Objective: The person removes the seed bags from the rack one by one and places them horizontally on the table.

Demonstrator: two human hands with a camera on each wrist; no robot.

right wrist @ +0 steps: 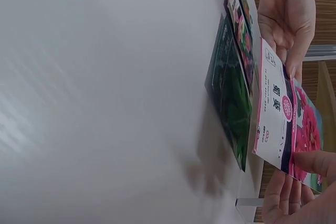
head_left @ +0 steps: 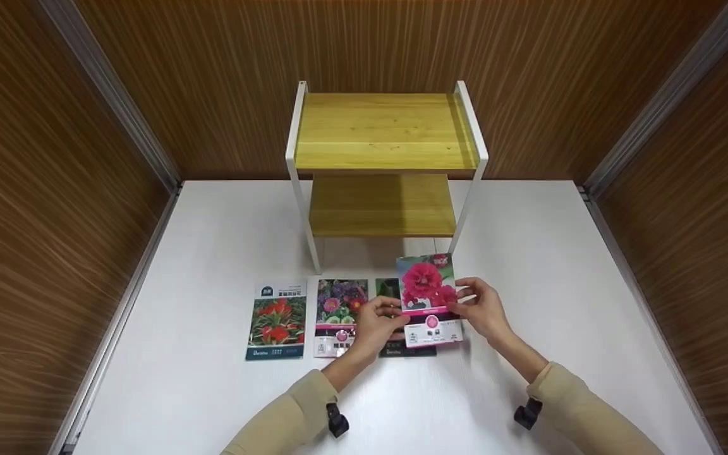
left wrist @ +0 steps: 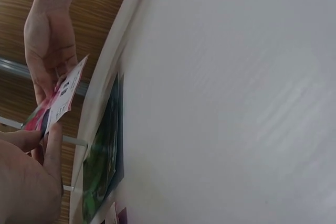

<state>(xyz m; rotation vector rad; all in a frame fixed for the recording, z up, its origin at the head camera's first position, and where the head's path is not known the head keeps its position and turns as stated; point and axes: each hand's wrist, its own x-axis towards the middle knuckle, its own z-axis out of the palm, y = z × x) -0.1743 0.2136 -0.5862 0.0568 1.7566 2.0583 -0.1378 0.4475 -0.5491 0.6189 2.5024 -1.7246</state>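
Observation:
Both hands hold one seed packet (head_left: 428, 297) with a large pink flower on its front, raised above the white table. The left hand (head_left: 375, 328) pinches its left edge between thumb and fingers. At the opposite edge, the right hand (head_left: 483, 311) grips it the same way, thumb on the front, as the right wrist view shows. Beneath the held packet lies a dark green packet (head_left: 409, 351), partly hidden by it and by the left hand. To its left is a packet with mixed pink and purple flowers (head_left: 342, 303). Farther left lies a packet with red flowers (head_left: 277, 322).
A two-tier shelf with wooden boards (head_left: 389, 133) and white side frames stands behind the packets. The white table (head_left: 168, 303) is enclosed by brown wood-grain panels (head_left: 212, 57) at the back and both sides. Black wrist straps (head_left: 337, 419) sit on the beige sleeves.

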